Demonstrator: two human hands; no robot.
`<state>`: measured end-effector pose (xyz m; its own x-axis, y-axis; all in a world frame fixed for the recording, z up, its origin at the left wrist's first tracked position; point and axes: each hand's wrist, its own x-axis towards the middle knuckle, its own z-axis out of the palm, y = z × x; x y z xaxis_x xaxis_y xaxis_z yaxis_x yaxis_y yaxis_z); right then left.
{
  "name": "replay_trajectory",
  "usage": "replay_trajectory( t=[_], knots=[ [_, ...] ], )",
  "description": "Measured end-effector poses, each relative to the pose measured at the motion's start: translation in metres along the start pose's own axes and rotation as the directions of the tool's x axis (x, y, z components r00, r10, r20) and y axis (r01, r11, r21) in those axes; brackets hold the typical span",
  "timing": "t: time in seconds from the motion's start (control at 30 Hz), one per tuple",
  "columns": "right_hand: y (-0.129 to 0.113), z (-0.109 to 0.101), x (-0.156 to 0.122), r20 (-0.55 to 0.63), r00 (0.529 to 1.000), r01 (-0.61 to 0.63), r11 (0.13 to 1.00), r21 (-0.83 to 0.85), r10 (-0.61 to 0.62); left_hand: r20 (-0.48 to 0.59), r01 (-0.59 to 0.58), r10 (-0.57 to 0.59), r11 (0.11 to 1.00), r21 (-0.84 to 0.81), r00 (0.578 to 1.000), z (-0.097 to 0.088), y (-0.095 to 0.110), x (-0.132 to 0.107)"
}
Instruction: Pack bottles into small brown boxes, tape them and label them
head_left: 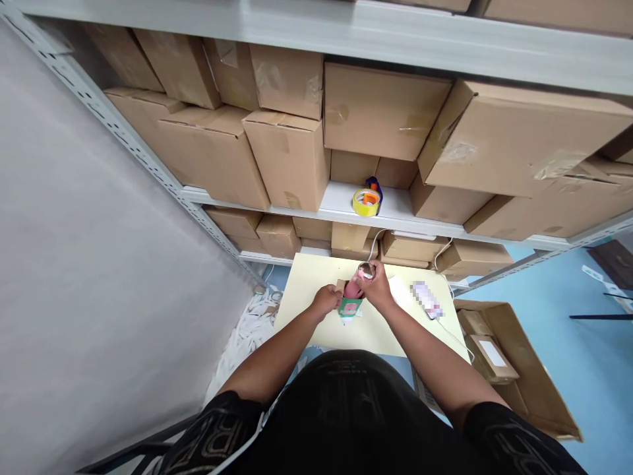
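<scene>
On the pale yellow table [306, 323], a small green box [349, 310] stands with its top flaps open and a pink patch on its front. My left hand [327, 300] has its fingers closed on the box's left edge. Fingers of my right hand [376, 285] wrap round a pink bottle [351, 290] with a shiny metallic cap [366, 270]. The bottle leans to the right, its lower part at the box's opening; how deep it sits inside is hidden.
A phone [426, 300] with a white cable lies to the right. Yellow tape on a dispenser [366, 202] rests on the shelf above, among stacked cardboard boxes [287, 158]. A large open carton [534, 369] is on the floor at right; white scraps [242, 336] lie left.
</scene>
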<state>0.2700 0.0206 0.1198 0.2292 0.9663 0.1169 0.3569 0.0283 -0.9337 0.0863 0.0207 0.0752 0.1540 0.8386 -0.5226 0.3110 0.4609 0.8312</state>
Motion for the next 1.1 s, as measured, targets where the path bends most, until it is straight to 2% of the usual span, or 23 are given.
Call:
replay_trajectory(
  t=[0.1, 0.23, 0.33, 0.4, 0.47, 0.57, 0.63, 0.7, 0.77, 0.83, 0.9, 0.97, 1.1],
  knots=[
    [0.024, 0.009, -0.014, 0.042, 0.998, 0.047, 0.970, -0.239, -0.038, 0.025, -0.016, 0.017, 0.999, -0.046, 1.000, 0.002, -0.005, -0.003],
    [0.048, 0.014, -0.022, 0.174, 0.974, 0.217, 0.835, -0.505, -0.148, 0.051, -0.034, 0.037, 0.998, -0.058, 0.998, 0.005, -0.010, -0.005],
    [0.054, 0.012, -0.021, 0.311, 0.935, 0.329, 0.734, -0.594, -0.168, 0.063, -0.038, 0.041, 0.998, -0.056, 0.997, 0.006, -0.013, -0.006],
    [0.054, 0.008, -0.020, 0.387, 0.909, 0.376, 0.698, -0.609, -0.152, 0.076, -0.039, 0.043, 0.998, -0.056, 0.996, 0.007, -0.015, -0.007],
    [0.054, 0.005, -0.021, 0.445, 0.888, 0.390, 0.700, -0.598, -0.115, 0.093, -0.042, 0.047, 0.998, -0.054, 0.995, 0.008, -0.016, -0.008],
    [0.055, -0.004, -0.026, 0.481, 0.872, 0.374, 0.754, -0.540, -0.088, 0.119, -0.051, 0.056, 0.997, -0.049, 0.991, 0.009, -0.019, -0.012],
    [0.059, -0.014, -0.035, 0.412, 0.904, 0.323, 0.813, -0.484, -0.114, 0.100, -0.080, 0.080, 0.997, -0.003, 0.992, 0.010, -0.020, -0.014],
    [0.064, -0.024, -0.046, 0.275, 0.955, 0.221, 0.884, -0.411, -0.110, 0.035, -0.153, 0.150, 0.985, 0.083, 0.988, 0.010, -0.021, -0.018],
    [0.070, -0.033, -0.060, 0.191, 0.980, 0.106, 0.946, -0.308, -0.047, -0.040, -0.271, 0.280, 0.950, 0.158, 0.959, 0.011, -0.020, -0.021],
    [0.074, -0.036, -0.072, 0.216, 0.976, 0.051, 0.975, -0.216, -0.004, -0.042, -0.427, 0.444, 0.880, 0.208, 0.895, 0.012, -0.020, -0.024],
    [0.076, -0.034, -0.081, 0.272, 0.962, 0.072, 0.983, -0.169, -0.024, 0.039, -0.570, 0.582, 0.777, 0.267, 0.812, 0.013, -0.021, -0.025],
    [0.075, -0.029, -0.085, 0.280, 0.958, 0.110, 0.979, -0.169, -0.059, 0.118, -0.649, 0.653, 0.682, 0.338, 0.748, 0.015, -0.023, -0.024],
    [0.076, -0.020, -0.085, 0.304, 0.939, 0.250, 0.929, -0.274, -0.163, 0.157, -0.686, 0.696, 0.597, 0.416, 0.701, 0.014, -0.029, -0.016]
  ],
)
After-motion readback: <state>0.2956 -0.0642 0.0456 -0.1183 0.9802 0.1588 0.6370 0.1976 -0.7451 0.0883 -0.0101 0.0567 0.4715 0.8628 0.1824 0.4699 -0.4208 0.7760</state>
